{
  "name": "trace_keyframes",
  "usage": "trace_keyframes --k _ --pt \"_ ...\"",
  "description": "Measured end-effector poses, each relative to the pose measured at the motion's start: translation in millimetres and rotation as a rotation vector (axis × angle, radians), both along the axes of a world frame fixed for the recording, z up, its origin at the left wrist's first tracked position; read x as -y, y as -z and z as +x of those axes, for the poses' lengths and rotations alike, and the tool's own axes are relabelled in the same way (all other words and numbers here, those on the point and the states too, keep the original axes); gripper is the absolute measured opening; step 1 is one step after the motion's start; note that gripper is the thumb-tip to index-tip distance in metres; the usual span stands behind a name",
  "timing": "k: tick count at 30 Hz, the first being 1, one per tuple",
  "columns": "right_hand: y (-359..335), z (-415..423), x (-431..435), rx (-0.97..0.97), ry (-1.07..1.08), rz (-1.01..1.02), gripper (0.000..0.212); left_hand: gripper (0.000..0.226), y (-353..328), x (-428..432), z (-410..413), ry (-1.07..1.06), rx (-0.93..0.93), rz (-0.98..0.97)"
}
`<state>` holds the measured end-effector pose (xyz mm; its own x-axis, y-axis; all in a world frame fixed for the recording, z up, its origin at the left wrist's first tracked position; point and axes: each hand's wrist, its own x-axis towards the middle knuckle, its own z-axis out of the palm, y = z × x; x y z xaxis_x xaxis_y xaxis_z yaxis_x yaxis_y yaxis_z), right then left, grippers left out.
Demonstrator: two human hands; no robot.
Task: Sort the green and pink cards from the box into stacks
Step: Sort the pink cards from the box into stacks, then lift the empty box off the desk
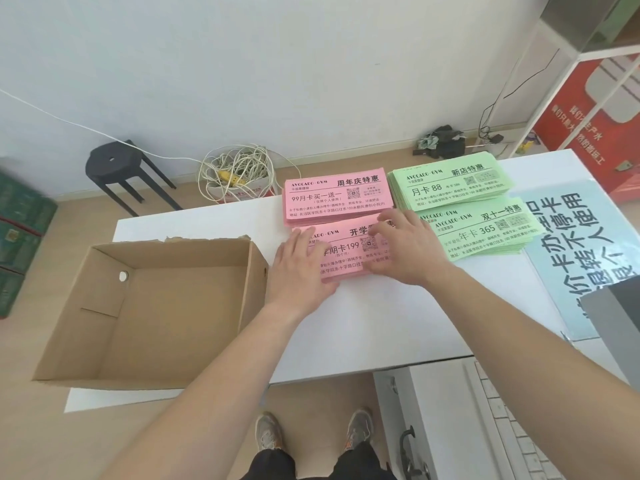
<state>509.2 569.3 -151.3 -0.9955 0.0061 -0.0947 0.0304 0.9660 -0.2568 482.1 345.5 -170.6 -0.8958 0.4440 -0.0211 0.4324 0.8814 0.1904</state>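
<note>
Left hand [300, 271] and right hand [410, 249] lay flat on the near pink stack [346, 244], fingers straight, loosely spread, gripping nothing.

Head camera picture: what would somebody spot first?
Probably the bright cards on the white table: a far pink stack and a near pink stack, with a far green stack and a near green stack to their right. The left hand and right hand rest on the near pink stack. Left of them sits an open cardboard box, no cards visible inside.
</note>
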Motion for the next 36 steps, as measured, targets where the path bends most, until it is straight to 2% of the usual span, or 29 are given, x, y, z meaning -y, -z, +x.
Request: trace_keyframes --k 3,8,14,17,20,22,29,33,36 --pt "7.1 -1.1 -1.2 0.101 -0.083 0.107 0.077 0.07 5.2 -4.2 -3.1 0.102 -0.015 -0.078" --pt "20.4 -7.7 -2.8 0.048 -0.1 0.224 0.07 0.068 9.1 -5.4 -14.3 0.135 -0.066 -0.099" --pt "21.9 -5.2 -2.2 0.038 -0.098 0.227 0.07 0.066 7.5 -6.5 -13.3 0.147 -0.049 -0.109" --pt "9.6 -1.8 4.8 0.098 -0.085 0.197 0.079 0.07 -5.2 -9.5 -13.4 0.128 0.044 -0.118" --pt "-10.9 4.5 15.6 0.086 -0.04 0.152 0.077 0.072 -32.1 -7.2 -10.6 0.075 0.086 -0.044" --pt "-26.5 8.9 26.5 0.042 -0.033 0.141 0.072 0.065 -53.8 2.5 -8.8 0.043 0.062 0.009" --pt "-72.4 20.4 91.3 0.037 -0.04 0.108 0.056 0.051 -114.7 91.6 -7.5 -0.109 0.02 0.013" --pt "-88.7 26.2 141.6 0.088 -0.011 0.012 0.052 0.049 -123.3 167.6 -4.1 -0.202 -0.015 0.017" --pt "-86.8 33.1 183.3 0.111 0.053 -0.062 0.053 0.054 -117.4 225.7 -2.1 -0.315 -0.039 -0.062"
